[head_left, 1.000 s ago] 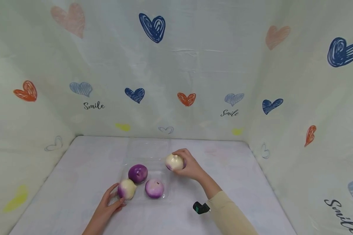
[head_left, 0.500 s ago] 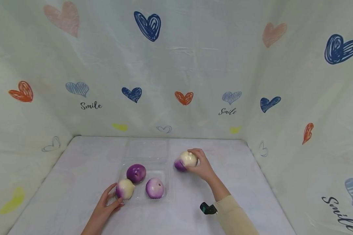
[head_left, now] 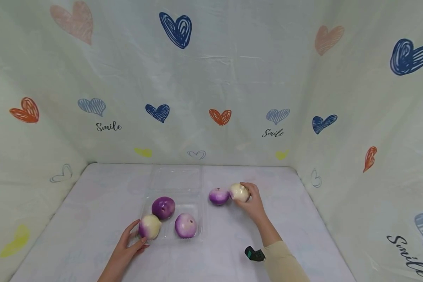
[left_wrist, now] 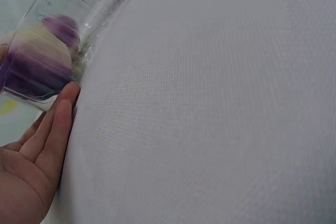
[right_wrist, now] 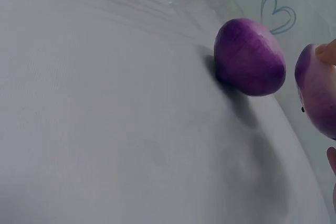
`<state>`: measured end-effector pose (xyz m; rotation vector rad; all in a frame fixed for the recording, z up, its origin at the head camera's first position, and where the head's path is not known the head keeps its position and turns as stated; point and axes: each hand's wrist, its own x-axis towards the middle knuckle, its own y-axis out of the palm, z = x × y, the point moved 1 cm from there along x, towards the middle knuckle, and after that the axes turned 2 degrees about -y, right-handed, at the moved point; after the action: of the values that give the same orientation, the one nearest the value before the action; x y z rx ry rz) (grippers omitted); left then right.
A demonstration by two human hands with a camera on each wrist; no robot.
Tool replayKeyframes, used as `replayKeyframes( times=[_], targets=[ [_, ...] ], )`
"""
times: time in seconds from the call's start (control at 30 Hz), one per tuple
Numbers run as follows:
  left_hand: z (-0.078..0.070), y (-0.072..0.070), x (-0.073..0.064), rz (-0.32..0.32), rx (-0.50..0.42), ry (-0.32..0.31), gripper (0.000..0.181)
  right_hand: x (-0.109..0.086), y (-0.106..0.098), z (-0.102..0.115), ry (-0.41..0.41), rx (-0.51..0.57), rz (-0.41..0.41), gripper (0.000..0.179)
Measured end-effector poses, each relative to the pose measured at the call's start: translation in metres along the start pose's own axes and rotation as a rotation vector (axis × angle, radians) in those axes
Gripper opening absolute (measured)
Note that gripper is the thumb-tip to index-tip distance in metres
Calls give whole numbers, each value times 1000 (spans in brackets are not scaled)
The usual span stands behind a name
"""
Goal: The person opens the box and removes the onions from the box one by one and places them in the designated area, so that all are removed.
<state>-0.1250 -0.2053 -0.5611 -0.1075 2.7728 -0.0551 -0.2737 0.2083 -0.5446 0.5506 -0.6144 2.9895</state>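
My left hand holds the near left corner of a clear plastic container, fingers and thumb on either side of it. A white-and-purple onion sits in that corner, with a dark purple onion and a pale purple onion also in the container. To the right, my right hand grips another white-and-purple onion between thumb and fingers. Just left of it, a purple onion rests on the table, also visible in the right wrist view as a purple onion.
The container's clear lid lies folded back toward the rear wall. A white cloth covers the table. A heart-printed curtain stands behind and at both sides. A small black device is by my right wrist.
My right hand has moved right, away from the container, with the onion in its grip. A purple onion now stands alone on the table beside it. My left hand has stayed at the corner.
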Motion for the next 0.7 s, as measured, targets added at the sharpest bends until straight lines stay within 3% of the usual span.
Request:
replayKeyframes(
  times=[0.2, 0.47, 0.7],
  targets=[
    [-1, 0, 0, -3, -6, -10, 77, -5, 2, -12, 47, 5, -39, 63],
    [0, 0, 0, 13, -14, 36, 75, -9, 8, -25, 98, -13, -23, 64],
    [0, 0, -1, -6, -5, -4, 76, -10, 13, -28, 127, -5, -2, 63]
  ],
)
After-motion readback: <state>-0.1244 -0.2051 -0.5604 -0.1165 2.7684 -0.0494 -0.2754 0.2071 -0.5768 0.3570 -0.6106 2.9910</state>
